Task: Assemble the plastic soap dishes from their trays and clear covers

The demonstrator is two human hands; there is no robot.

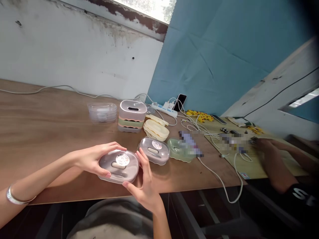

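Both my hands hold a clear plastic lidded box (119, 166) with a round sticker on top, just above the near edge of the wooden table (45, 132). My left hand (93, 157) grips its left side, fingers curled over the top and thumb underneath. On the box's right side my right hand (144, 181) clasps it, fingers pressed against the edge. A second clear box (154, 150) of the same kind lies on the table just right of it.
A stack of coloured trays with a white lid (132, 116), clear lids (102, 113), cream lids (156, 128) and a green tray (178, 149) sit behind. A power strip (163, 109), phone (179, 102) and cables lie further back. Another person's arm (274, 166) rests at right.
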